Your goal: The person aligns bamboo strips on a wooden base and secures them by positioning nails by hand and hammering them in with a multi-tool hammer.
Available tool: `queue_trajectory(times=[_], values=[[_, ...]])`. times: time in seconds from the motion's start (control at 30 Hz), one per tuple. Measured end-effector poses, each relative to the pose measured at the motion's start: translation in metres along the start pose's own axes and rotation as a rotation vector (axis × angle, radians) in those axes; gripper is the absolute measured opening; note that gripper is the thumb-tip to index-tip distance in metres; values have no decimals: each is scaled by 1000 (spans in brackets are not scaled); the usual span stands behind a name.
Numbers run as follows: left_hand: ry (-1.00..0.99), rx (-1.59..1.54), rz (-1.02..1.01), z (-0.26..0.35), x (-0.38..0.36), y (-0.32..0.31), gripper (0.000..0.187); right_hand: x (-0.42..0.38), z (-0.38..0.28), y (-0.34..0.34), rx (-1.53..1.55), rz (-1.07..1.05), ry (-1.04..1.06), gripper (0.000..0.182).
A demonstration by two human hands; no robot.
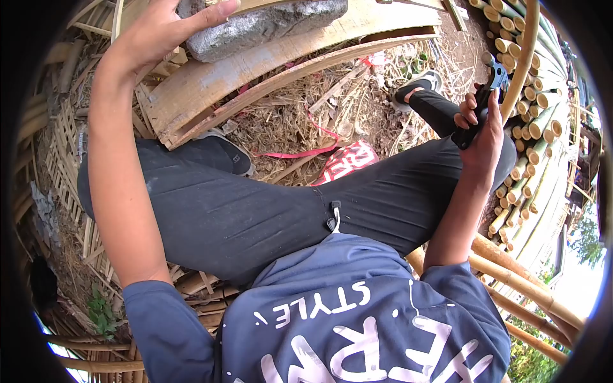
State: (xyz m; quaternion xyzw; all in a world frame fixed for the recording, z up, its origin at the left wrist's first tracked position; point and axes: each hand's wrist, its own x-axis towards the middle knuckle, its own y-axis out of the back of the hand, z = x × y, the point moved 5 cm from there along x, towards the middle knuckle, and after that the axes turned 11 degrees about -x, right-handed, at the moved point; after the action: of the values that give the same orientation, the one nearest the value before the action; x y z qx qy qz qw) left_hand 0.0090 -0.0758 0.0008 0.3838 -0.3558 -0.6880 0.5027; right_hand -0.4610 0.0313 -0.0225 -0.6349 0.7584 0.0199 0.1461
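My left hand (163,30) is at the top left, its thumb stretched out over a rough grey stone block (268,29). The other fingers are cut off by the frame's top edge. Under the block lies a broad, curved wooden plank (294,60). Over at the right, my right hand (482,124) is closed around a hand tool with a black handle and a blue-grey metal head (497,78). The tool points up and away from me, just in front of the bamboo stack, and my fingers hide part of its handle.
Cut bamboo poles (543,99) are stacked at the right, with one pole (525,57) slanting close beside my right hand. Woven bamboo (67,179) lines the left. Dry straw, a pink strap (294,154) and a red-and-white bag (348,163) lie between my legs.
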Motion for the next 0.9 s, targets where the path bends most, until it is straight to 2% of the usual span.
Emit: queue_trajectory(times=[0.23,0.43,0.63,0.9], values=[[-46,36,40,0,-2,0,117,1,1,-1,-16,21,-9,30],[2,75,33,3,-1,1,119,3,1,0,-43,14,8,30],[-64,67,51,1,1,-1,123,4,1,-1,-35,-18,3,30],[-22,59,26,-1,3,-3,130,7,8,1,38,-79,-42,30]])
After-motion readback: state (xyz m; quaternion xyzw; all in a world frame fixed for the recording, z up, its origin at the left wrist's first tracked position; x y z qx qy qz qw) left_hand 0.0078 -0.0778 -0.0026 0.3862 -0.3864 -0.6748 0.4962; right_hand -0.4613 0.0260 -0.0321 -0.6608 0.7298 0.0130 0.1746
